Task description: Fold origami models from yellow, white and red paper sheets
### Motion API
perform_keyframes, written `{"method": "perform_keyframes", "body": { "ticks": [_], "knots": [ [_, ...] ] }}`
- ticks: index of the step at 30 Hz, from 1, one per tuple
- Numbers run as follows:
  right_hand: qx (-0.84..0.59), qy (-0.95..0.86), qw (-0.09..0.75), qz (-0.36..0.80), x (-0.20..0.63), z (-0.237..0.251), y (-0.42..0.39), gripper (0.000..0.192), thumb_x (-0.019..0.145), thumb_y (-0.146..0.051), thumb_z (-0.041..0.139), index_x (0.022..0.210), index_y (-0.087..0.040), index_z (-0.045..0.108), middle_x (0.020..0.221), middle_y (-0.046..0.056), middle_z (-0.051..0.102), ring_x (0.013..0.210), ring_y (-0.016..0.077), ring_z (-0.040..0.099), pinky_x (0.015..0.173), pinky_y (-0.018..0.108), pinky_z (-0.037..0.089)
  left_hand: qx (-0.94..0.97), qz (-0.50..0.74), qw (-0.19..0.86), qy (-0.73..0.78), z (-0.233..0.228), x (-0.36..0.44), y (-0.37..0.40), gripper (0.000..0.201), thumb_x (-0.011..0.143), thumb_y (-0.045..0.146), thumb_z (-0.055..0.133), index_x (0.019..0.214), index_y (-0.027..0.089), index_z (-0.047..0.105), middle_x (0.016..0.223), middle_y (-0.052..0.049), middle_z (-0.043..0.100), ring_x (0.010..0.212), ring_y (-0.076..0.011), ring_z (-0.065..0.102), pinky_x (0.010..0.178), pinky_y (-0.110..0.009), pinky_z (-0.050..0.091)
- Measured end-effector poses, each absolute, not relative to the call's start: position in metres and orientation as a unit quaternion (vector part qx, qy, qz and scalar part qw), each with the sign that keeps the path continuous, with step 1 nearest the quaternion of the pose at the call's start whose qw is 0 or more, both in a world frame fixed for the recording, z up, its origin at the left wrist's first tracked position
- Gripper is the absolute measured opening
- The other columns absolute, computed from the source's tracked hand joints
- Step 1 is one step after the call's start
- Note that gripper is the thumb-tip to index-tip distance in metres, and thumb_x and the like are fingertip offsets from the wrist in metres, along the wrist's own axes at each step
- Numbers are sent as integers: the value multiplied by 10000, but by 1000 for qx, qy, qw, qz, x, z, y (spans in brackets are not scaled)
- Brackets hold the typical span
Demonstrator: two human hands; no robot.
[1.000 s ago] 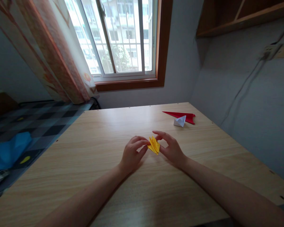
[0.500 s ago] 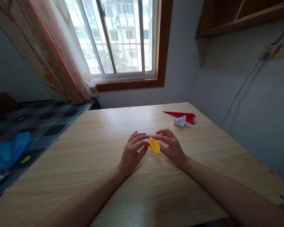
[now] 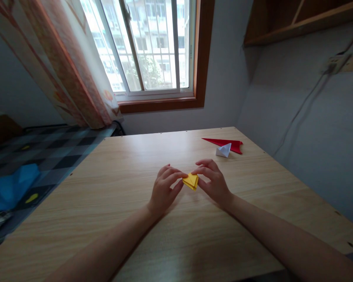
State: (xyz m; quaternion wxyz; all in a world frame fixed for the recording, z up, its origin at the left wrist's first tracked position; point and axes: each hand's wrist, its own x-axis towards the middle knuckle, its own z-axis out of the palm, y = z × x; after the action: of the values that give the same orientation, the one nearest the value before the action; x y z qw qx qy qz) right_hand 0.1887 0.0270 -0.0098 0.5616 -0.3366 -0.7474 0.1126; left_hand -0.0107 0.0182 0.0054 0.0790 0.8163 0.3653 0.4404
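Observation:
A small piece of folded yellow paper (image 3: 190, 181) is held between my two hands, over the middle of the wooden table. My left hand (image 3: 166, 186) pinches its left corner with thumb and fingers. At the right edge and top, the fingers of my right hand (image 3: 213, 182) grip the same paper. Its layers lie pressed close together, with a flat creased face toward me. Behind my right hand, a white folded paper boat (image 3: 224, 150) rests in front of a long, pointed red folded paper (image 3: 226, 144).
The pale wooden table (image 3: 120, 164) reaches back toward a window (image 3: 153, 47). On the left, a blue paper shape (image 3: 14, 186) lies on a checked cloth (image 3: 61, 145). A cable (image 3: 297, 111) runs down the right wall below a shelf (image 3: 308, 27).
The yellow paper's spread layers have come together into a flatter, more compact shape. My fingers have shifted slightly around it, and the white and red papers have stayed put.

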Motion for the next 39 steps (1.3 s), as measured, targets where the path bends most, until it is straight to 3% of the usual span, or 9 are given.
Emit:
{"method": "perform_keyframes", "body": {
  "ticks": [3, 6, 9, 12, 20, 26, 29, 33, 39],
  "knots": [
    [-342, -746, 555, 135, 188, -8, 27, 63, 822, -196, 649, 831, -251, 678, 1027, 58, 636, 967, 218, 619, 857, 396, 523, 811, 446, 92, 368, 5, -10, 18, 122, 885, 246, 572, 925, 244, 688, 882, -28, 696, 896, -201, 619, 1050, -445, 378],
    [-355, -740, 534, 202, 186, -7, 26, 21, 839, -238, 640, 848, -233, 658, 907, 42, 681, 880, 212, 637, 817, 376, 514, 787, 460, 139, 387, 3, -6, 17, 125, 895, 266, 560, 899, 216, 674, 886, -49, 677, 882, -201, 614, 896, -370, 477],
    [-374, -712, 514, 298, 183, -10, 27, 97, 852, -308, 636, 855, -212, 645, 819, 26, 686, 773, 189, 635, 738, 331, 515, 755, 457, 223, 413, 3, -3, 16, 149, 896, 285, 554, 846, 189, 656, 823, -45, 669, 776, -181, 621, 721, -299, 503],
    [-378, -669, 508, 391, 180, -16, 30, 192, 829, -390, 661, 829, -200, 630, 759, 14, 666, 686, 168, 620, 648, 294, 516, 710, 449, 343, 421, 2, 0, 16, 185, 900, 334, 551, 865, 178, 643, 786, -29, 686, 692, -163, 646, 649, -277, 515],
    [-369, -599, 501, 504, 176, -26, 37, 304, 753, -468, 715, 826, -190, 617, 730, 12, 659, 640, 159, 623, 604, 289, 535, 602, 454, 531, 388, -6, 4, 21, 321, 814, 480, 652, 869, 164, 626, 836, -34, 703, 736, -192, 697, 670, -306, 574],
    [-378, -599, 508, 491, 178, -24, 38, 245, 762, -416, 714, 816, -194, 625, 712, 0, 650, 646, 158, 615, 614, 285, 508, 609, 406, 572, 370, -12, 0, 25, 391, 823, 451, 676, 1066, 171, 551, 868, -58, 732, 785, -200, 715, 704, -296, 544],
    [-388, -631, 507, 441, 180, -23, 38, 231, 792, -367, 688, 946, -202, 636, 718, -10, 624, 639, 150, 589, 589, 272, 479, 621, 397, 566, 369, -11, -1, 25, 379, 833, 429, 677, 1063, 160, 541, 851, -76, 737, 770, -203, 714, 701, -293, 526],
    [-405, -676, 526, 320, 183, -21, 36, 410, 793, -265, 688, 1182, -249, 561, 944, 18, 625, 719, 147, 588, 663, 299, 501, 613, 405, 571, 367, -10, -1, 26, 374, 833, 413, 680, 1059, 146, 551, 827, -82, 739, 725, -198, 708, 705, -309, 525],
    [-390, -719, 520, 245, 186, -17, 36, 347, 804, -206, 678, 1138, -251, 593, 1036, 41, 590, 821, 169, 578, 743, 344, 503, 607, 411, 578, 359, -14, -1, 26, 393, 826, 403, 686, 1091, 140, 568, 860, -87, 739, 711, -189, 701, 694, -298, 517]
  ]
}}
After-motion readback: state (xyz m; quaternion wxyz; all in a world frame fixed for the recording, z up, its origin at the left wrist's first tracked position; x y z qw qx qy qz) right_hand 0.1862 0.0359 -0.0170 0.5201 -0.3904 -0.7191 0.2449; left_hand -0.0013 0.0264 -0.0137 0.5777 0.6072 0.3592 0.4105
